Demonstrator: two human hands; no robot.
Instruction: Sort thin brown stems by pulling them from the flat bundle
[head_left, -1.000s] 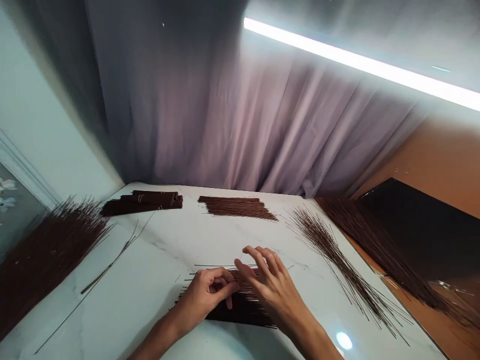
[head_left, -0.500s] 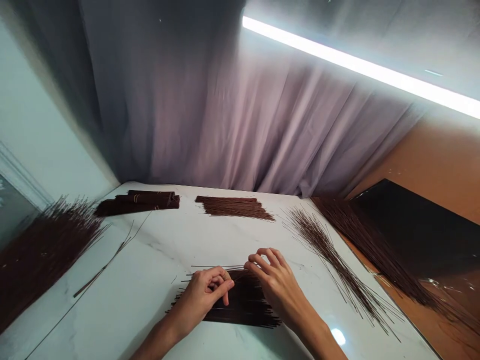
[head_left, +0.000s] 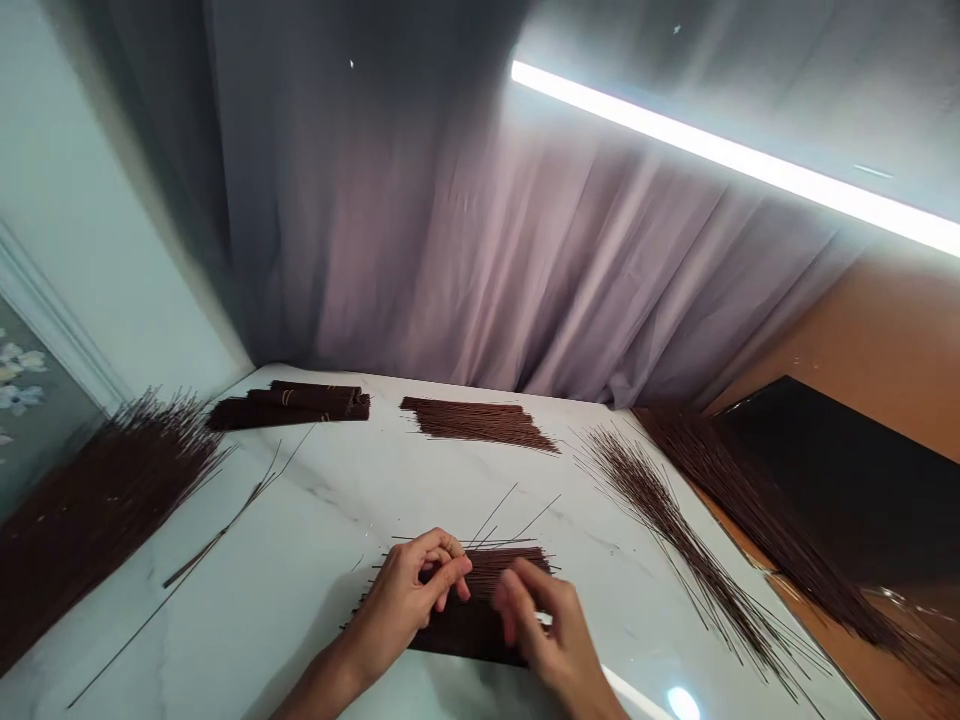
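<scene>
A flat layer of thin dark brown sticks [head_left: 480,610] lies on the white marbled table at the front centre. Over its left part is my left hand [head_left: 424,590], thumb and fingers pinched together; thin sticks poke out just beyond its fingertips, but what it grips is too small to make out. My right hand [head_left: 547,620] is above the right part of the layer, its fingers curled together and blurred; anything between them is hidden. A few loose sticks [head_left: 495,515] angle up and away past the far edge of the layer.
Tied dark bundles [head_left: 300,403] lie at the back left, a short stick pile [head_left: 480,422] at the back middle. Long loose sticks [head_left: 675,520] spread on the right, more [head_left: 765,520] along the right edge. A large heap [head_left: 97,520] fills the left side of the table [head_left: 300,560].
My right hand has come down and nearer, its fingers now drawn together. Angled sticks now show beyond the layer. My left hand has barely moved. The view has shifted slightly.
</scene>
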